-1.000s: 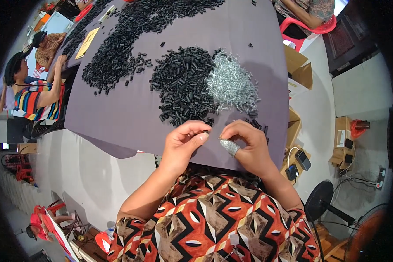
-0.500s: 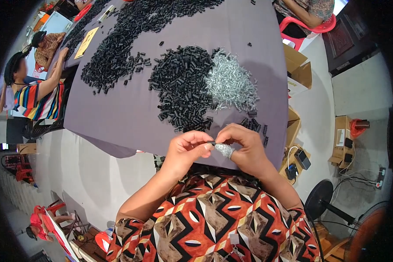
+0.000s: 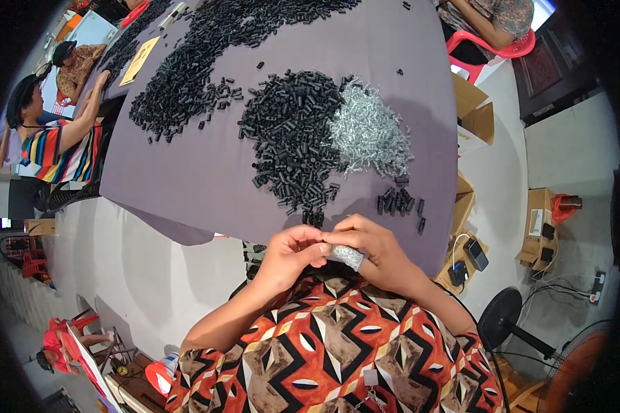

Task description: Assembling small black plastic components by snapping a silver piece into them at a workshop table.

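My left hand (image 3: 293, 256) and my right hand (image 3: 379, 253) meet at the table's near edge, fingertips pinched together. Between them, the left fingers grip a small black cylindrical piece, now almost wholly hidden by the fingers; whatever the right fingers pinch is also covered. A silvery grey wrapping (image 3: 347, 257) is around my right thumb. Just beyond my hands lies a heap of small black cylindrical pieces (image 3: 293, 131). Against its right side rests a pile of small shiny silver parts (image 3: 370, 127). A small group of black pieces (image 3: 397, 200) lies beyond my right hand.
A purple-grey cloth (image 3: 186, 186) covers the table. Farther off spreads a larger mass of black pieces (image 3: 179, 86), with a yellow card (image 3: 138, 62) beside it. Co-workers sit at the left and far right. Cardboard boxes (image 3: 472, 110) and a fan (image 3: 501, 313) stand to the right.
Both hands have come slightly nearer to my body. The right fingers have closed over the left fingertips, covering the black piece that showed between them.
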Available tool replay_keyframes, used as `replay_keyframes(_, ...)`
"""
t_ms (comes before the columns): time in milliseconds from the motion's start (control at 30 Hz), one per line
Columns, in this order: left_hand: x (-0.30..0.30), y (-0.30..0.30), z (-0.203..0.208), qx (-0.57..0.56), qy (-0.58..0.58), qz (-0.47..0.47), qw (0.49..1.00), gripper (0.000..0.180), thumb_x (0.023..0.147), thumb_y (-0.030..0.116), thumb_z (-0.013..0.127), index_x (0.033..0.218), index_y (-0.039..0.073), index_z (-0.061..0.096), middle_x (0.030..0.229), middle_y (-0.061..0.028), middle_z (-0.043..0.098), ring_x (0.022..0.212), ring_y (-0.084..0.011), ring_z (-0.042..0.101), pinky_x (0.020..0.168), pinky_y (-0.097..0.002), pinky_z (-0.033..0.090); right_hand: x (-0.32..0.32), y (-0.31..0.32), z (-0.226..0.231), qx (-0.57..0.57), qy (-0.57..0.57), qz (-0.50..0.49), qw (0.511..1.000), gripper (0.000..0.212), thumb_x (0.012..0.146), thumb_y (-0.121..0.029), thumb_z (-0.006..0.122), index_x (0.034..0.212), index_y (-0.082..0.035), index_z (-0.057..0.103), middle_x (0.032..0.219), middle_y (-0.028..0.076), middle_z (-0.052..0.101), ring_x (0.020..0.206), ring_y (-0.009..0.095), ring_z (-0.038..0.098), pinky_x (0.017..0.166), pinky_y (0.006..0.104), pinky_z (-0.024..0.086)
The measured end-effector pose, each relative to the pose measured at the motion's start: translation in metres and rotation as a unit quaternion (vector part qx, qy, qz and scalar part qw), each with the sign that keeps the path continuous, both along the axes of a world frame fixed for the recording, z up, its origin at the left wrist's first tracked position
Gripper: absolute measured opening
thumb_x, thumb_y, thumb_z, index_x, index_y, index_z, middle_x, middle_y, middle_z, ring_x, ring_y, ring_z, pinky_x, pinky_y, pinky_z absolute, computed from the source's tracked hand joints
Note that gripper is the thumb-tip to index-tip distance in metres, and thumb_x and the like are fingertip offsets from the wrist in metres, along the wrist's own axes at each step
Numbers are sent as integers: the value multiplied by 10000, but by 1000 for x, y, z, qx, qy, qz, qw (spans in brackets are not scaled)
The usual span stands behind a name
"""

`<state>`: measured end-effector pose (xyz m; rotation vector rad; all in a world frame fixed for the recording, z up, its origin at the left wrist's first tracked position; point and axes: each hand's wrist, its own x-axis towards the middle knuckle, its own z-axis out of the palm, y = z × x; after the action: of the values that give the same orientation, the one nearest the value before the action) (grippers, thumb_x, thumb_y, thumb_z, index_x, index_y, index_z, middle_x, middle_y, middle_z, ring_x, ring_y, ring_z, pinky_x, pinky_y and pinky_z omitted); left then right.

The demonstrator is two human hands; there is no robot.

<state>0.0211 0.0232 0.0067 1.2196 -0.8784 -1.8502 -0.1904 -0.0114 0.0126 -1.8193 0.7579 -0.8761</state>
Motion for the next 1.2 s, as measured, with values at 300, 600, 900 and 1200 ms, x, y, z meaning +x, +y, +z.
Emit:
replay_keyframes(300, 7, 4, -4, -60, -80, 88, 991, 68, 931, 11, 689, 993, 11, 663, 855, 23, 652, 733, -50, 601, 675, -206, 523, 18, -45, 0, -216, 221, -82, 948, 137, 747, -31, 612, 882, -48, 615, 927, 111, 593, 879, 320, 613, 735, 419, 521)
replay_keyframes(600, 10, -5, -7, -71, -84, 83, 990, 68, 935, -7, 678, 997, 11, 658, 886, -2, 669, 755, -66, 638, 691, -211, 548, 36, -53, -3, -212, 302, -85, 925, 93, 803, -86, 573, 868, -19, 580, 899, 156, 591, 859, 348, 617, 705, 442, 527)
replay_keyframes(900, 8, -4, -7, -85, -125, 64, 986, 72, 927, -14, 683, 994, 7, 664, 890, 5, 666, 766, -61, 633, 708, -205, 548, 22, -41, 2, -190, 232, -126, 946, 195, 743, -1, 620, 935, 7, 590, 904, 164, 584, 850, 354, 620, 713, 440, 530)
replay_keyframes(1200, -3, -10, -2, -68, -43, 22, 997, 120, 933, -13, 676, 1051, -3, 659, 949, -25, 692, 825, -81, 657, 734, -226, 568, 9, -21, 6, 136, -11, -15, 990, 255, 799, 80, 619, 1042, 5, 606, 968, 60, 599, 871, 158, 628, 792, 279, 505)
